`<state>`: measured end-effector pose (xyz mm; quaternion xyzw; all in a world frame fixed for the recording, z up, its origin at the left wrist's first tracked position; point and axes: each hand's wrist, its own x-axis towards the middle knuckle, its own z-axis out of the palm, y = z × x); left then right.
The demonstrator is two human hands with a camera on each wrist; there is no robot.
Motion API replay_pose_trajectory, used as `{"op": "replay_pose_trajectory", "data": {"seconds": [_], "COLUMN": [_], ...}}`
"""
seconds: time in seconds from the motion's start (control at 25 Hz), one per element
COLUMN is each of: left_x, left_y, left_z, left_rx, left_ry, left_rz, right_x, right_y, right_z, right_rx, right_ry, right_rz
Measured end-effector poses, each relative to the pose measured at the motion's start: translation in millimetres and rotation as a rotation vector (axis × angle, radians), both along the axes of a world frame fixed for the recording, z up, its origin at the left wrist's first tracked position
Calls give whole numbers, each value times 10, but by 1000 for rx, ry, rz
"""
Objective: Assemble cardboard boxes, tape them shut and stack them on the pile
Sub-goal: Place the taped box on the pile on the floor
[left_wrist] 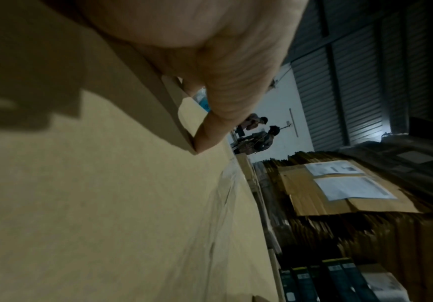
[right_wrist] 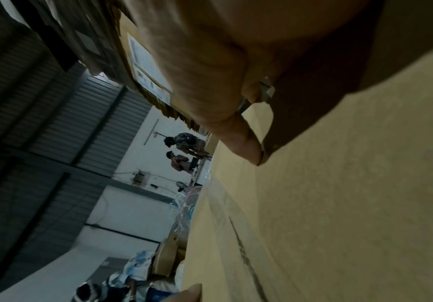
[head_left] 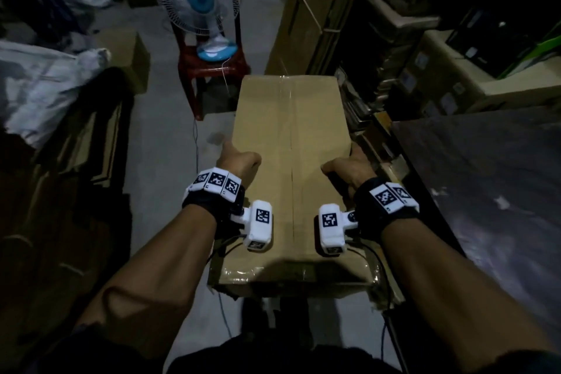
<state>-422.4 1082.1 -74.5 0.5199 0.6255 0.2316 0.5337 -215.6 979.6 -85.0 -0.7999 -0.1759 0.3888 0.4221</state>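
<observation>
A long, plain brown cardboard box [head_left: 291, 161] is held lengthwise in front of the person, above the grey concrete floor [head_left: 170, 118]. Its top flaps are closed along a centre seam covered by clear tape [head_left: 287, 91], and more tape is wrapped over the near end. The box is gripped at its two long edges: the left hand [head_left: 239, 161] is clasped over the left edge, thumb on top, and the right hand [head_left: 349, 168] over the right edge likewise. Stacks of flattened cardboard [head_left: 315, 9] are seen to the right, and beyond the box a table fan [head_left: 197, 0] is set on a red plastic chair [head_left: 209, 70].
</observation>
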Motion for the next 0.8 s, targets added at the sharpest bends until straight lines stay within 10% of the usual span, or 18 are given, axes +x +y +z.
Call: {"op": "replay_pose_trajectory", "data": {"seconds": [0.8], "left_x": [2885], "left_y": [2501], "left_z": [-611], "left_rx": [69], "left_ry": [339], "left_rz": [-306], "right_x": [2933], "right_y": [2756], "right_z": [-378], "right_rx": [-63], "right_ry": [-294], "right_rz": [163]}}
